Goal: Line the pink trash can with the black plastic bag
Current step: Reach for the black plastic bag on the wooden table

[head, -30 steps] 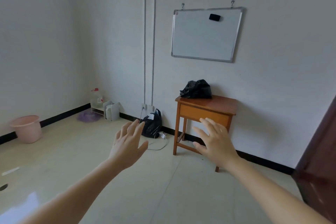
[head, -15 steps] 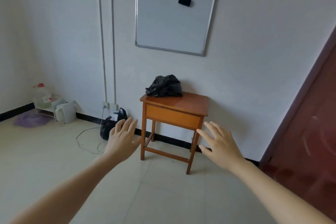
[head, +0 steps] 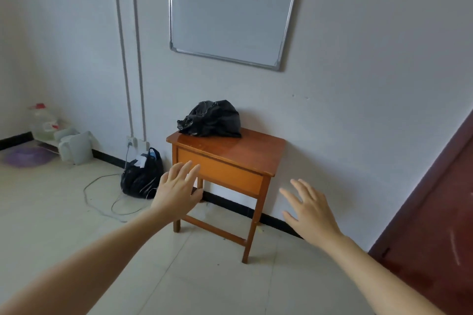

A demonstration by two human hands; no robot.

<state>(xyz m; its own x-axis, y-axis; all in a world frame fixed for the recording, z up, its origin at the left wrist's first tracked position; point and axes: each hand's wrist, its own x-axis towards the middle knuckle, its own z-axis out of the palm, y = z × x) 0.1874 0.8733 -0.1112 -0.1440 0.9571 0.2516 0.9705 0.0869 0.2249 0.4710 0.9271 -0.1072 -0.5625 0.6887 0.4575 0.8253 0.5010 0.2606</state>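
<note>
A crumpled black plastic bag [head: 211,120] lies on the back left part of a small wooden table [head: 256,147] against the white wall. My left hand [head: 179,190] is stretched forward in front of the table's left front leg, fingers spread, holding nothing. My right hand [head: 308,210] is held out to the right of the table, also spread and empty. Both hands are well short of the bag. The pink trash can is out of view.
A full black bag [head: 142,178] sits on the floor left of the table beside a wall socket, with a loose cable [head: 102,197] on the tiles. White containers [head: 74,147] and a purple basin [head: 25,157] stand at far left. A dark red door [head: 435,225] is at right. A whiteboard [head: 230,10] hangs above.
The view has swung right and moved closer to the table; the pink trash can has left the frame on the left. Both hands stay spread and empty.
</note>
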